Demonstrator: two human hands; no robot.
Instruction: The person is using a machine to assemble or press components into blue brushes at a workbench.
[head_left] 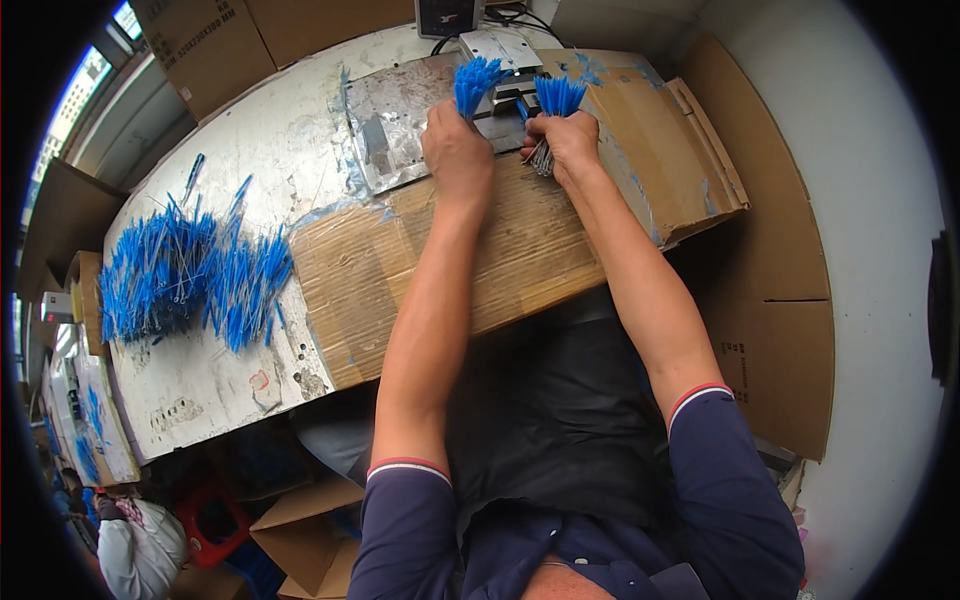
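Observation:
My left hand [458,155] is closed around a bundle of thin blue-tipped wire brushes [476,84], their blue ends fanning out above the fist. In my right hand [572,142] a second bundle of the same brushes [560,96] stands blue ends up, with bare metal wire ends [541,158] poking out below the fingers. Between and just beyond the two hands sits a small metal fixture [515,92] with dark blocks. The lower part of the left bundle is hidden by my hand.
A large heap of blue-tipped wire brushes [165,270] lies on the white worktable [230,390] at left. Flattened cardboard [350,290] covers the near edge; a metal plate [385,135] lies beyond. A cardboard box [655,140] is at right. Another person [145,550] sits lower left.

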